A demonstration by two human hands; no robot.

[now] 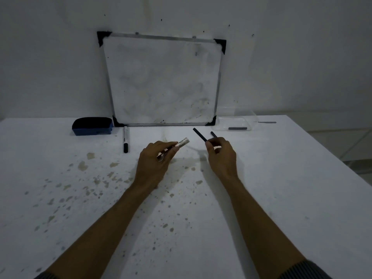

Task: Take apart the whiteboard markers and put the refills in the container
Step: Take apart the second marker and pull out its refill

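My left hand (156,158) grips a white marker barrel (182,142) that points up and to the right. My right hand (220,153) pinches a thin black refill (199,134) by its lower end, its tip slanting up and left. A second dark stick (213,134) pokes out just behind my right hand. A clear plastic container (235,122) stands at the back right with one dark refill (237,128) lying in it. A whole capped marker (126,141) lies on the table to the left.
A small whiteboard (163,81) leans on the wall behind the table. A blue and black eraser (92,126) sits at its left foot. A thin dark strip (266,122) lies right of the container. The white table (181,218) is speckled with stains.
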